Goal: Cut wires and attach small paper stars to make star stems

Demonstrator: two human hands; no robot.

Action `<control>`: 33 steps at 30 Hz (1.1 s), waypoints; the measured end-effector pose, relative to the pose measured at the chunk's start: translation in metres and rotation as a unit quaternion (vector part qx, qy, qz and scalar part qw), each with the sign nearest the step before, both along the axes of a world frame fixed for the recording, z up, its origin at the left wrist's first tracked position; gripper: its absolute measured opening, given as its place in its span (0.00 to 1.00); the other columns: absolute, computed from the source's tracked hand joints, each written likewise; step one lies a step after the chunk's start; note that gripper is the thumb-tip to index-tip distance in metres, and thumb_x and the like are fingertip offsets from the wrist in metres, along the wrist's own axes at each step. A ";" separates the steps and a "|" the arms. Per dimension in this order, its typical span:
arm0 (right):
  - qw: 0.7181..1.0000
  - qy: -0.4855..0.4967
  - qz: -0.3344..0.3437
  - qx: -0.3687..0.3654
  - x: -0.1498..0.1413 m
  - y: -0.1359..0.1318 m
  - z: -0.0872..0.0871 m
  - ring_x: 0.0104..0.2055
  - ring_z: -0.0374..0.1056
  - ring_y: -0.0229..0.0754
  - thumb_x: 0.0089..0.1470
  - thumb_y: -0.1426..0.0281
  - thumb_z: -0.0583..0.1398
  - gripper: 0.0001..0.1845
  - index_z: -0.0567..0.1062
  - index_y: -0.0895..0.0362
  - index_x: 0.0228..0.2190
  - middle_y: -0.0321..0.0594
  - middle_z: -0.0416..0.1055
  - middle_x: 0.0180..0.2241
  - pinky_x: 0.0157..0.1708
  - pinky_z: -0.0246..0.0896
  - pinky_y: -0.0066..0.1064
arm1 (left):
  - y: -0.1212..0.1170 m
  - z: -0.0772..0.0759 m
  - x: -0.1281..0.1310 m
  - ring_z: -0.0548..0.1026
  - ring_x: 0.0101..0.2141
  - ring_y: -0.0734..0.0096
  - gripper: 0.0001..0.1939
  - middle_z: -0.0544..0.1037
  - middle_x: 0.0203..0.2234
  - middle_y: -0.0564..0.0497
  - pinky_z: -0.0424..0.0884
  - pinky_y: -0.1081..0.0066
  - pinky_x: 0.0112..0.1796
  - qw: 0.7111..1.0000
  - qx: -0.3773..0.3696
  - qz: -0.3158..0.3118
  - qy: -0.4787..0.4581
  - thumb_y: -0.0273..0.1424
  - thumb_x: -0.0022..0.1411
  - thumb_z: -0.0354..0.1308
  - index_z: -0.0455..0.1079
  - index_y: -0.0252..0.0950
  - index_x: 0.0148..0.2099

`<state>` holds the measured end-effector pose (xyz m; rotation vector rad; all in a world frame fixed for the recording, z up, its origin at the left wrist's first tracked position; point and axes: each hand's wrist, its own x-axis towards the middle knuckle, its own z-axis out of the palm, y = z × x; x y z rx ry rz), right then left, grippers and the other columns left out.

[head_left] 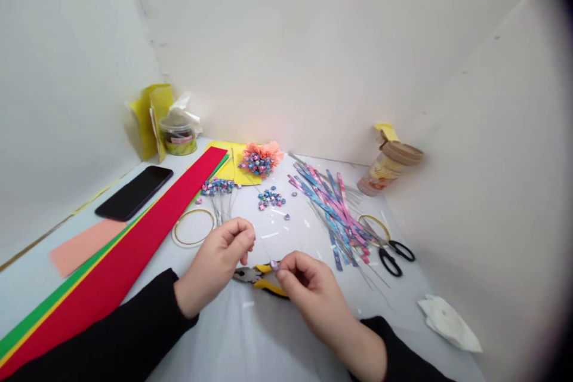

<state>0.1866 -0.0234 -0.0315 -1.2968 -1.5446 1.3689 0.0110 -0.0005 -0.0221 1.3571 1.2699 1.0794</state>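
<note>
A tiny lilac paper star sits pinched in the fingertips of the right hand, just above yellow-handled pliers on the white table. A thin wire seems to rise from it. The left hand curls close beside, apart from the right; whether it grips anything is unclear. Blue paper stars lie beyond, near patterned paper strips and black-handled scissors. The label on a jar is too small to read.
</note>
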 end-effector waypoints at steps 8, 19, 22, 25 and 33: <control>0.995 -0.065 0.044 0.062 0.007 0.010 0.010 0.23 0.57 0.35 0.51 0.69 0.53 0.08 0.67 0.57 0.23 0.33 0.62 0.21 0.24 0.51 0.25 | -0.005 0.001 -0.005 0.69 0.33 0.72 0.07 0.71 0.28 0.53 0.66 0.72 0.35 0.941 0.244 -0.110 0.207 0.26 0.63 0.50 0.66 0.37 0.33; 0.928 -0.203 0.020 0.311 0.009 0.005 -0.002 0.28 0.65 0.37 0.53 0.78 0.52 0.07 0.69 0.56 0.29 0.36 0.68 0.26 0.28 0.57 0.27 | -0.009 -0.003 -0.001 0.70 0.33 0.72 0.07 0.71 0.29 0.52 0.67 0.72 0.35 0.925 0.257 -0.124 0.251 0.24 0.64 0.47 0.65 0.37 0.36; 0.911 -0.213 0.013 0.354 0.008 0.004 -0.003 0.27 0.65 0.38 0.53 0.78 0.53 0.07 0.69 0.56 0.30 0.37 0.68 0.26 0.28 0.58 0.27 | -0.010 -0.004 0.001 0.70 0.33 0.72 0.07 0.71 0.29 0.53 0.67 0.73 0.35 0.926 0.262 -0.121 0.241 0.24 0.65 0.47 0.65 0.37 0.36; 0.895 -0.223 0.002 0.387 0.009 0.004 -0.006 0.28 0.66 0.39 0.55 0.78 0.53 0.06 0.69 0.57 0.31 0.39 0.69 0.26 0.29 0.60 0.28 | -0.011 -0.006 0.001 0.70 0.33 0.72 0.07 0.71 0.29 0.53 0.67 0.73 0.35 0.925 0.262 -0.127 0.246 0.24 0.65 0.48 0.65 0.38 0.36; 0.884 -0.201 0.039 0.419 0.010 0.005 -0.003 0.30 0.65 0.40 0.57 0.77 0.51 0.09 0.70 0.57 0.31 0.40 0.69 0.27 0.30 0.62 0.29 | -0.012 -0.011 0.005 0.69 0.32 0.71 0.08 0.70 0.29 0.51 0.68 0.72 0.34 0.899 0.316 -0.143 0.267 0.20 0.63 0.45 0.62 0.36 0.37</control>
